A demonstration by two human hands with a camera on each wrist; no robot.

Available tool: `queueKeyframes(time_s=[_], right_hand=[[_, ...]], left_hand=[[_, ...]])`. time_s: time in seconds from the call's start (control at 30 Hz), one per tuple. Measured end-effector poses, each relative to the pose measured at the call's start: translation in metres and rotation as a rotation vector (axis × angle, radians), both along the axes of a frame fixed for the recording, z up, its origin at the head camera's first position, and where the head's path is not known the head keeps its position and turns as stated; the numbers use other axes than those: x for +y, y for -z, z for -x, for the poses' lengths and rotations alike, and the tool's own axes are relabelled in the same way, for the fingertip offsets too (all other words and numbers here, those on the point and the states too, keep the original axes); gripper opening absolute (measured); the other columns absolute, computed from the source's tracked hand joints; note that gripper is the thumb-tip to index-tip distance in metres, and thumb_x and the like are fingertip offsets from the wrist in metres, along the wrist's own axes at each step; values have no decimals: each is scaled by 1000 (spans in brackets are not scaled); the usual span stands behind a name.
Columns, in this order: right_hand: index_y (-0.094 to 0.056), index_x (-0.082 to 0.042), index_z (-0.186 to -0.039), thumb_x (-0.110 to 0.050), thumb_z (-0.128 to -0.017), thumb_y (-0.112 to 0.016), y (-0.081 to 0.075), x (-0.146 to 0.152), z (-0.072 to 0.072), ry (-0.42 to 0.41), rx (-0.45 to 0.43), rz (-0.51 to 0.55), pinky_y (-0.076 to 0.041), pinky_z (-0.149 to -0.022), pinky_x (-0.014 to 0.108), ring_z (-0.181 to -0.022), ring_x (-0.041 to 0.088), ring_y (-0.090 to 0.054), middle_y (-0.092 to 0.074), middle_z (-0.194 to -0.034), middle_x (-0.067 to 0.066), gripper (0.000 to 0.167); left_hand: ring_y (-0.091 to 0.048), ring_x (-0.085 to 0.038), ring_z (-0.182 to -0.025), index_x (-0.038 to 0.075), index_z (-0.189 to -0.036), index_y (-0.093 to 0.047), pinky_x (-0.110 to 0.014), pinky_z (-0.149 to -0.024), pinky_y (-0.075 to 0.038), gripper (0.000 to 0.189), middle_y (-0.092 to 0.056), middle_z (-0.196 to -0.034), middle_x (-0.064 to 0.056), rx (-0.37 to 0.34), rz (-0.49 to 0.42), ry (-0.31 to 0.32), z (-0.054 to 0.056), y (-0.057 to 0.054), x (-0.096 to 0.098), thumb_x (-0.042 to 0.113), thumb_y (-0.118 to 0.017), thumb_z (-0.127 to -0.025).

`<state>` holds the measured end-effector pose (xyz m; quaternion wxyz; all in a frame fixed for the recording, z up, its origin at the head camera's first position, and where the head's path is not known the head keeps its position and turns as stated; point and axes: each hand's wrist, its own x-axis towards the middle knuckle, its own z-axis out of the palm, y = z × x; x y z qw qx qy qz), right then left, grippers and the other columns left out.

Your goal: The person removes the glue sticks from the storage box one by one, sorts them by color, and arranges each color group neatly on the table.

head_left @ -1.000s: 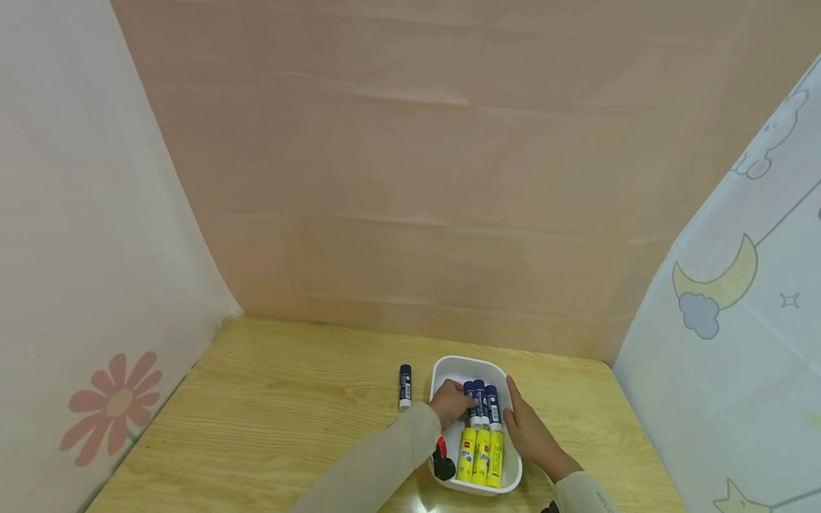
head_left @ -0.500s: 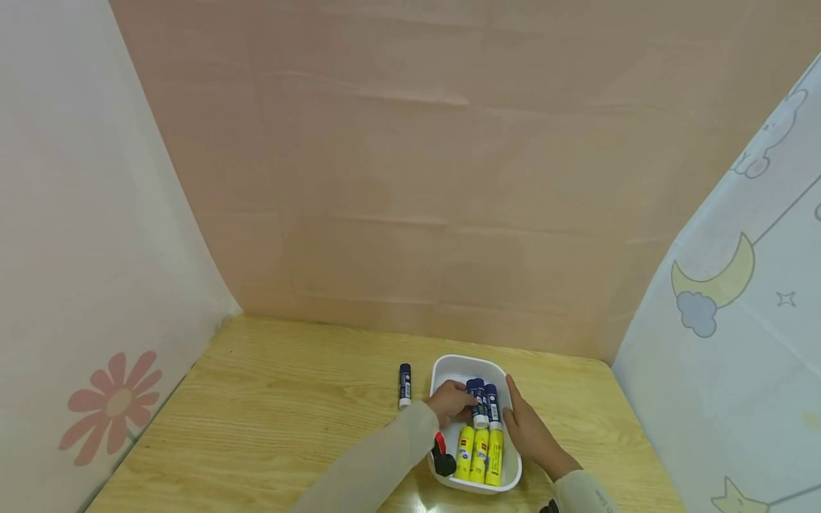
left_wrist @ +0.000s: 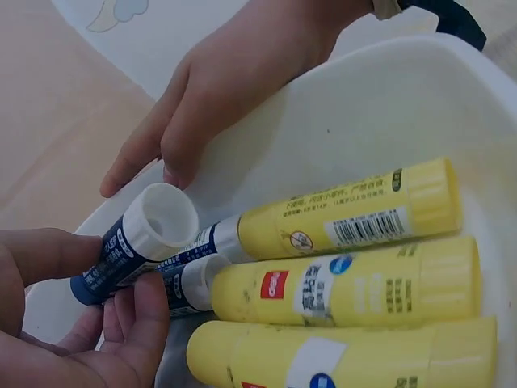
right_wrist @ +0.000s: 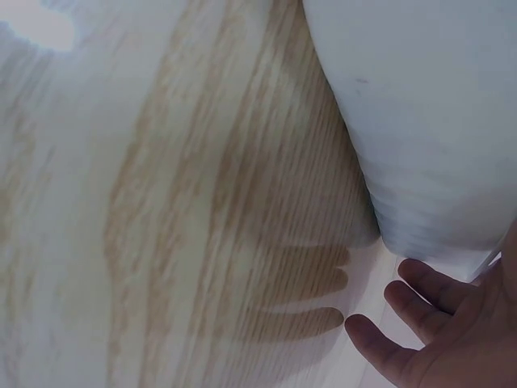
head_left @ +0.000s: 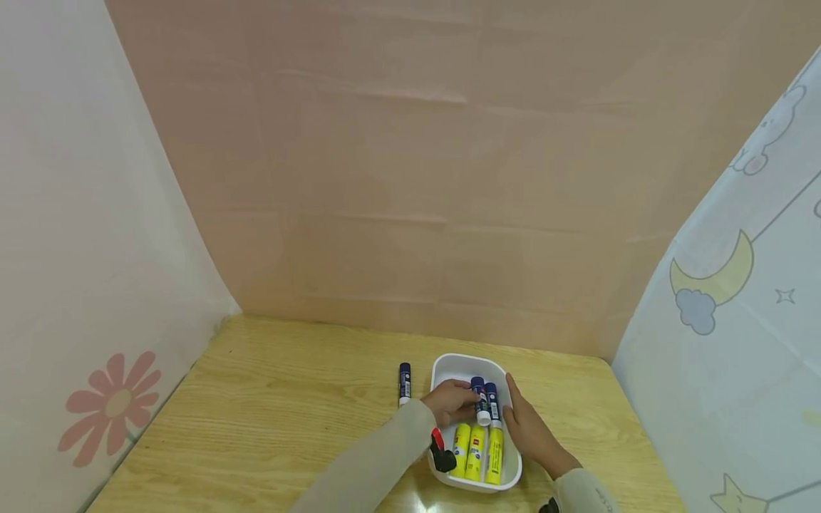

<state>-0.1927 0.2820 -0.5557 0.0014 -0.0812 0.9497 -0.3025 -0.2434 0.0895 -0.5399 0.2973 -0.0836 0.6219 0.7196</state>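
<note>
My left hand is inside the white plastic bin. Thumb and fingers pinch a navy glue stick, its white end tilted up toward the left wrist camera. Two other navy glue sticks lie under and beside it; one navy glue stick shows along the right wall in the head view. Closer to me in the bin are three yellow glue sticks, side by side. My right hand rests against the bin's right side, thumb at the rim, the other fingers extended along the outside wall.
Another navy glue stick lies on the wooden table, left of the bin. A brown backdrop stands behind the table, with pale printed sheets at both sides.
My left hand has shifted the pinched navy glue stick rightward over the others, and it now overlaps them. The left and middle yellow glue sticks have slid slightly left. The right hand stays put.
</note>
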Motion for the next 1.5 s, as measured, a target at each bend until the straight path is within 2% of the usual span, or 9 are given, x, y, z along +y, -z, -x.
queueKeyframes(time_s=[0.23,0.43,0.57,0.73,0.83,0.97,1.1,1.23,1.5], right_hand=[[-5,0,-155,-4,-100,-43,3,1,-2,-25,35,-4,-27,-109,57,-136,44,-32,-28,-151,28,66],[-8,2,-154,1,-99,-44,3,1,-2,-52,118,-14,-28,-108,59,-133,47,-35,-31,-149,32,65],[-8,3,-154,0,-99,-43,4,0,-1,-45,114,-14,-27,-108,59,-134,46,-34,-30,-149,31,64],[-10,4,-153,-1,-100,-43,3,-2,-1,-31,94,-18,-26,-109,58,-135,46,-33,-29,-150,31,63],[-8,3,-154,-3,-100,-42,1,-4,-1,-23,81,-28,-25,-109,58,-135,46,-31,-27,-151,31,63],[-7,2,-154,-3,-100,-41,-1,-5,-1,-19,84,-34,-25,-110,57,-136,46,-31,-27,-151,31,64],[-9,4,-153,-1,-99,-42,-1,-6,-1,-26,95,-23,-25,-110,58,-135,46,-31,-28,-150,32,63],[-5,1,-154,-3,-100,-41,0,-8,-1,-21,62,-17,-23,-111,57,-137,45,-29,-25,-152,30,65],[0,-4,-156,-6,-102,-39,-1,-9,0,0,-3,-21,-20,-112,56,-140,43,-23,-19,-156,26,66]], left_hand=[[-63,-22,-94,-4,-134,-52,-36,-86,-55,49,-66,-107,-11,-2,-207,26,-1,7,-2,4,-69,-89],[-63,-24,-101,-5,-140,-45,-38,-91,-53,54,-63,-114,-13,-18,-294,47,-2,-3,-7,3,-66,-91],[-62,-23,-101,0,-140,-46,-37,-93,-52,53,-63,-115,-12,-20,-317,66,-1,-11,-13,5,-66,-92],[-60,-22,-102,1,-141,-45,-35,-94,-51,51,-62,-117,-13,45,-332,78,5,-24,-27,6,-64,-93],[-60,-23,-103,1,-142,-44,-35,-95,-50,52,-61,-118,-15,67,-342,62,11,-32,-38,5,-63,-94],[-61,-24,-105,1,-142,-43,-36,-96,-50,52,-60,-121,-16,82,-344,34,21,-37,-54,5,-63,-94],[-60,-24,-107,1,-144,-41,-35,-98,-48,52,-58,-125,-17,100,-345,26,28,-36,-72,7,-61,-96],[-56,-26,-113,-1,-146,-35,-37,-102,-45,52,-52,-132,-21,146,-351,26,33,-33,-93,6,-55,-99],[-52,-30,-120,-3,-149,-29,-41,-106,-41,56,-42,-141,-26,116,-327,-69,43,-21,-136,3,-54,-99]])
